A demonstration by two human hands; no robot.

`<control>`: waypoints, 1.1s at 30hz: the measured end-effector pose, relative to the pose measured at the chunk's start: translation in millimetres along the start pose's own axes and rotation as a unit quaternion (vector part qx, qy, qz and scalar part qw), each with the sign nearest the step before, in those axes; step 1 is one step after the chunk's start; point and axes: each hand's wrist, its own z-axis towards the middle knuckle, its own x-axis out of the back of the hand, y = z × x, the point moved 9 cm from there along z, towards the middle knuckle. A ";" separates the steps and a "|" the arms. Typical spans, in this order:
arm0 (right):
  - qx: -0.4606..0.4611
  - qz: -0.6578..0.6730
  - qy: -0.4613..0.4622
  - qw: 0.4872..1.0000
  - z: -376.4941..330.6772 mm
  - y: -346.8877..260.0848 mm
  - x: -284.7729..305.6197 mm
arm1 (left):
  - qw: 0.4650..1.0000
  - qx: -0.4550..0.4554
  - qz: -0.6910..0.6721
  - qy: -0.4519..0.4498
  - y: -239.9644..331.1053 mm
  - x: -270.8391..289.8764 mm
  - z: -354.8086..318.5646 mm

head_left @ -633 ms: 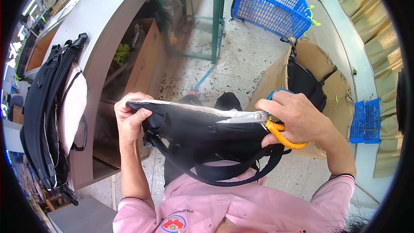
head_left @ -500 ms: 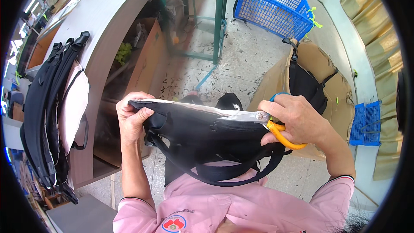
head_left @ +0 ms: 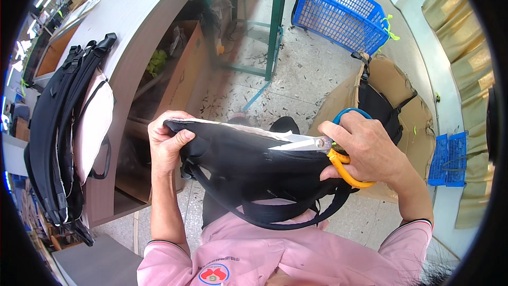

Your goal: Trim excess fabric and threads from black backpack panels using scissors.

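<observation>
Across my lap lies a black fabric bag piece (head_left: 238, 153) with straps, its far edge showing a strip of white lining. My left hand (head_left: 169, 140) pinches the left end of that edge between thumb and fingers. In my right hand (head_left: 368, 145) are scissors (head_left: 304, 144) with one orange and one blue handle loop. Their blades are parted and point left along the white edge, near its right part. Whether fabric lies between the blades is hard to make out.
Black bags (head_left: 58, 143) with a pale panel lie on the wooden table (head_left: 127, 16) to the left. A cardboard box (head_left: 338, 98) holding a black bag stands at right. Beyond are a blue crate (head_left: 341, 13), a green-framed stand (head_left: 272, 32) and dark scraps on the floor.
The scissor blades have opened wider, and the blue handle loop has swung up and shows more. My left hand and the bag piece have shifted slightly right in the picture.
</observation>
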 end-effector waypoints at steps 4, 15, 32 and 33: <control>-0.029 0.025 -0.042 0.998 0.6 2.1 0.2 | 1.000 -0.006 0.006 0.000 0.9 0.8 -1.0; -0.032 0.035 -0.020 0.999 -1.7 5.2 -9.3 | 1.000 -0.010 0.005 -0.004 2.8 -5.3 -3.2; 0.013 -0.042 0.024 0.999 2.7 -5.6 -5.8 | 0.999 0.020 -0.013 0.025 -1.5 -3.1 -4.5; 0.015 -0.041 0.024 0.999 2.6 -5.7 -6.6 | 0.999 0.020 -0.013 0.026 -1.7 -2.8 -4.5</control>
